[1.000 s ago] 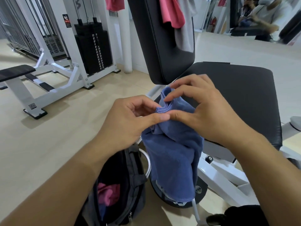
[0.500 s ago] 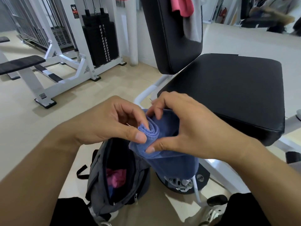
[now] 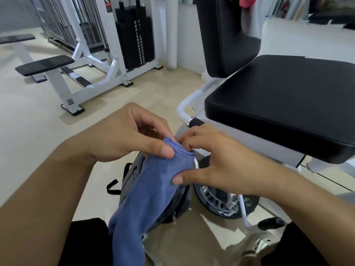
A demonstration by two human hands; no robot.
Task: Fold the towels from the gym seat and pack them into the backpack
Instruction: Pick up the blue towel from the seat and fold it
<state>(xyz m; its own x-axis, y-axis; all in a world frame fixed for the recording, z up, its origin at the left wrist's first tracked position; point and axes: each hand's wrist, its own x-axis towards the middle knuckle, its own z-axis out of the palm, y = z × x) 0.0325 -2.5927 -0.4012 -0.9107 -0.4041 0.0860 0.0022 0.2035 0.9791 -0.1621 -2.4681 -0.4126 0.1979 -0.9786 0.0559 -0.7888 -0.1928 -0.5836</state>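
A blue towel [image 3: 151, 191] hangs in a long folded strip in front of me. My left hand [image 3: 130, 135] pinches its top edge between thumb and fingers. My right hand [image 3: 215, 160] holds the same top from the right, thumb pressed on the cloth and fingers curled behind it. Directly below, the grey backpack [image 3: 181, 200] stands on the floor, mostly hidden by the towel. To the right is the black gym seat [image 3: 284, 100], bare on top. A pink towel [image 3: 245, 1] and a grey towel [image 3: 251, 18] hang over the upright backrest [image 3: 224, 35].
The seat's white frame and grip [image 3: 194, 122] sit just beyond my right hand, with a round pivot plate [image 3: 221, 202] below. A white weight-stack machine [image 3: 132, 35] and a flat bench [image 3: 44, 65] stand at the back left. My dark-clad knees fill the bottom edge.
Both hands have come down from seat height towards the backpack. The towel has dropped with them, and its loose end now hangs lower, covering the backpack's opening.
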